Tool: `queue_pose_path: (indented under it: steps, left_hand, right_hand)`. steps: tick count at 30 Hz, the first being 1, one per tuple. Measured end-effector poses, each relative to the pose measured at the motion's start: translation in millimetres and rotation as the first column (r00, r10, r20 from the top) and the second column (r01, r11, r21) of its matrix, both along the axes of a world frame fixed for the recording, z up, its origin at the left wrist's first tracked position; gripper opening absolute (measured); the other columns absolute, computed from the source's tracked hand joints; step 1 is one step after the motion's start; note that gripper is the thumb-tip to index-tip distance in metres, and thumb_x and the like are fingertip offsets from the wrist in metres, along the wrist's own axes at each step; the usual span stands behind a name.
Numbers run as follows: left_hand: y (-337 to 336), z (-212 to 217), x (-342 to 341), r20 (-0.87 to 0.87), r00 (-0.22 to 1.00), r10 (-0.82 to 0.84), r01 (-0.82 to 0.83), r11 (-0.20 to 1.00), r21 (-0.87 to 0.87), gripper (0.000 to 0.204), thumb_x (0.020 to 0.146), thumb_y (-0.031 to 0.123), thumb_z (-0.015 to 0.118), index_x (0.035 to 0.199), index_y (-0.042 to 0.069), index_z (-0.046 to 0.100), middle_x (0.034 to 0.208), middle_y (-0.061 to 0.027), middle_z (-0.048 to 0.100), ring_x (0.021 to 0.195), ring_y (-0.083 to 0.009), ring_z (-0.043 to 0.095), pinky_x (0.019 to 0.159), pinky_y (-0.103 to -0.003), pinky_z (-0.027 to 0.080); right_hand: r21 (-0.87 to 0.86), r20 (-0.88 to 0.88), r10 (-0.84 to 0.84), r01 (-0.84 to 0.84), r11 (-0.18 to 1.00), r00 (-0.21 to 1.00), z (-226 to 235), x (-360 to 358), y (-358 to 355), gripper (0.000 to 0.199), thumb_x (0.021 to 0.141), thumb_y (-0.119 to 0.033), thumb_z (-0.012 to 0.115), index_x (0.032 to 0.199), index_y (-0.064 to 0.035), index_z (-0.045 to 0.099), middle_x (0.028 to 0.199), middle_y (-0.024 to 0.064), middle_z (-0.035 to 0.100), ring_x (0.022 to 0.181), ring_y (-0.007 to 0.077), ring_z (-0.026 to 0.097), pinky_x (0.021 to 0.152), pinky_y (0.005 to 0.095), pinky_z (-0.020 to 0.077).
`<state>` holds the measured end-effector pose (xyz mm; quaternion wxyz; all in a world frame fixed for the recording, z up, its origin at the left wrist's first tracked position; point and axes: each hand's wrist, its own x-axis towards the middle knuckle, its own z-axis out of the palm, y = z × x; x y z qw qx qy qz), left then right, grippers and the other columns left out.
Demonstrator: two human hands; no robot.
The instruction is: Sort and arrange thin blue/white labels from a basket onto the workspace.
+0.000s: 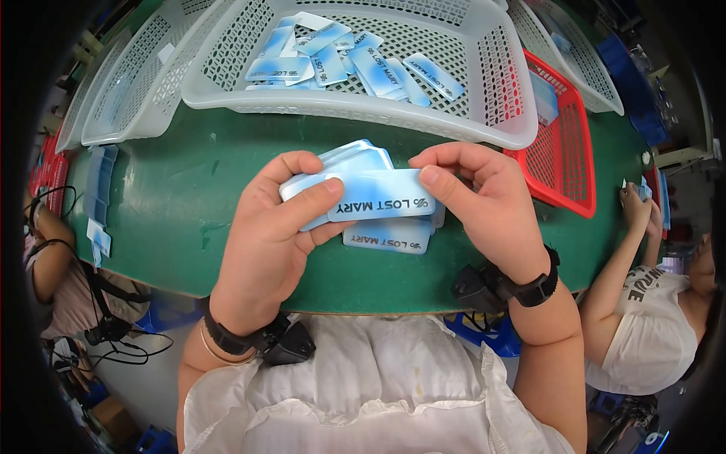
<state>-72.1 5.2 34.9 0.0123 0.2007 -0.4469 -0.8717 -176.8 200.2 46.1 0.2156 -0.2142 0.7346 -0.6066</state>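
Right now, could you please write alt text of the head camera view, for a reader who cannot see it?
A person's left hand holds a stack of blue-and-white cards over a green table, while the right hand touches the right end of the front card. Beyond stands a white basket with similar cards, beside a red basket.

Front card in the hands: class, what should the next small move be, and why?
Perhaps the right hand should slide the front card rightward: the right thumb overlaps its right end, the left thumb touches its left end, and the left hand holds other cards fanned behind it.
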Motion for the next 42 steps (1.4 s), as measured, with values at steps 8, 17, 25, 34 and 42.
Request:
queue_pose_path:
  steps: [8, 17, 25, 34, 42]
  left_hand:
    - [11.9, 2.8, -1.9, -0.022, 1.0, -0.011, 0.009, 0.996, -0.093, 0.017, 0.088, 0.005, 0.064, 0.1, 0.008, 0.051, 0.099, -0.0087, 0.063, 0.086, -0.017, 0.068, 0.075, -0.028, 0.061]
    - [11.2, 5.8, -1.1, 0.032, 0.999, 0.032, -0.03, 0.997, -0.068, 0.017, 0.088, 0.007, 0.064, 0.099, 0.008, 0.051, 0.099, -0.0064, 0.062, 0.088, -0.0155, 0.067, 0.076, -0.027, 0.061]
    - [7.3, 5.3, 0.4, 0.065, 0.998, -0.023, 0.025, 0.999, -0.025, 0.023, 0.087, 0.009, 0.069, 0.104, 0.008, 0.053, 0.103, -0.0071, 0.062, 0.094, -0.0166, 0.064, 0.081, -0.033, 0.056]
    - [7.2, 6.0, -2.4, 0.065, 0.998, 0.0, 0.003, 0.999, -0.043, 0.021, 0.087, 0.007, 0.068, 0.101, 0.006, 0.053, 0.102, -0.0087, 0.062, 0.092, -0.0176, 0.064, 0.078, -0.032, 0.058]
    - [6.6, 4.2, -2.0, 0.055, 0.998, 0.021, -0.018, 0.999, -0.05, 0.019, 0.088, 0.005, 0.065, 0.101, 0.006, 0.051, 0.101, -0.0125, 0.063, 0.091, -0.0194, 0.066, 0.076, -0.031, 0.06]
  right_hand:
    - [0.087, -0.348, 0.028, 0.003, 0.996, 0.937, -2.5, 8.3, -11.3, 0.02, 0.085, -0.016, 0.069, 0.092, 0.0006, 0.061, 0.074, 0.0007, 0.059, 0.069, 0.0069, 0.052, 0.063, 0.0229, 0.0449]
    - [-0.129, 0.041, -0.022, 0.027, 0.991, 0.999, -4.0, 1.0, -8.5, 0.02, 0.088, -0.016, 0.067, 0.098, 0.0009, 0.063, 0.079, -0.0011, 0.062, 0.066, 0.0056, 0.049, 0.062, 0.0205, 0.0427]
    - [0.015, 0.004, 0.053, -0.053, 0.998, 0.999, -1.3, -0.6, -2.6, 0.018, 0.087, -0.015, 0.069, 0.093, 0.0013, 0.066, 0.081, -0.0007, 0.065, 0.07, 0.0043, 0.053, 0.064, 0.0209, 0.0454]
    - [-0.029, -0.025, 0.007, -0.007, 1.0, 1.0, -7.9, -4.9, 0.3, 0.021, 0.095, -0.017, 0.057, 0.098, 0.0026, 0.066, 0.082, 0.0008, 0.065, 0.072, 0.0046, 0.055, 0.065, 0.0217, 0.0464]
    - [0.057, 0.039, 0.058, -0.06, 0.997, 0.998, 3.5, -3.2, 2.7, 0.022, 0.092, -0.018, 0.062, 0.104, 0.0013, 0.063, 0.084, 0.0003, 0.065, 0.074, 0.0043, 0.056, 0.066, 0.0204, 0.0452]
